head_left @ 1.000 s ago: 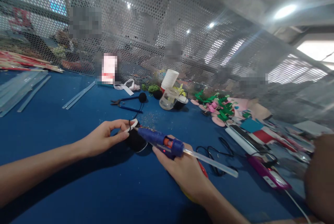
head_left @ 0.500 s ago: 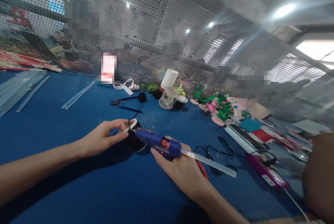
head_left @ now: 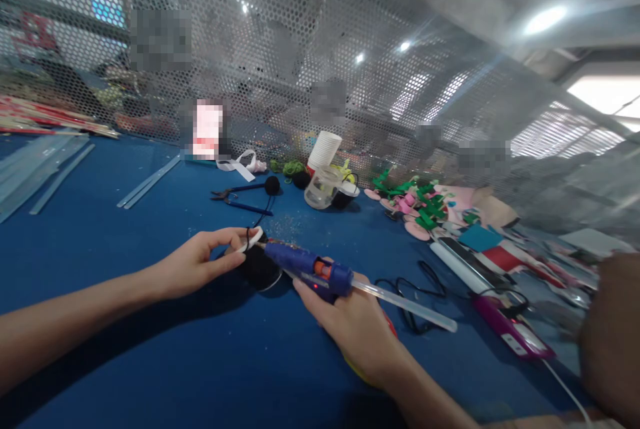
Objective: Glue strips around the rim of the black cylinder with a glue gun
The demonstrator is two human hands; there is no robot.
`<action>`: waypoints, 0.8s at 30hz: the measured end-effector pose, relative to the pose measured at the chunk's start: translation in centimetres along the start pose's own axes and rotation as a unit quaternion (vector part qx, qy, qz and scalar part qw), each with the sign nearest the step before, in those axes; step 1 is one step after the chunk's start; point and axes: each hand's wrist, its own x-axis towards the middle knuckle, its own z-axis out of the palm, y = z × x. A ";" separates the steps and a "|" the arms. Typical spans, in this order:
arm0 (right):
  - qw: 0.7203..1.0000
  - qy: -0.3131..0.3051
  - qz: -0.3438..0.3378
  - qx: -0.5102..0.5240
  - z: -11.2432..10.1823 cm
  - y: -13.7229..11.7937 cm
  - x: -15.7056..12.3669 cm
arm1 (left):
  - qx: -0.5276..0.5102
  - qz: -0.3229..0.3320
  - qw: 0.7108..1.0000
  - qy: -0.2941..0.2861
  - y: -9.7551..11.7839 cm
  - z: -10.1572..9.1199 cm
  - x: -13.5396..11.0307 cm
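Note:
My left hand pinches the white rim of a small cup wrapped in black yarn, which is tilted on its side. A black strand runs from its rim up to a ball of black yarn. Wrapped around a blue hot glue gun is my right hand. The gun's nozzle points left and is right at the cup's rim; whether it touches I cannot tell. A clear glue stick juts from the gun's back, and a small red light glows on its side.
Blue-handled pliers lie behind the cup. Farther back are a stack of white paper cups and a clear plastic cup. On the right are a purple power strip and a looped black cord. Glue sticks lie at left.
The glue gun and my right hand have shifted slightly to the right, and the nozzle has slid along the cup's rim away from my left fingertips. My left hand and the cup stay nearly still.

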 end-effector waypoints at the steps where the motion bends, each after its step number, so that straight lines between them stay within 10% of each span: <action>1: 1.000 -0.001 -0.003 -0.003 0.0 0.0 0.0 | 0.001 -0.002 1.000 -0.002 0.0 0.0 0.0; 24: 1.000 0.008 0.008 -0.010 -0.6 0.4 0.8 | -0.006 0.012 0.999 -0.034 0.1 -0.2 0.1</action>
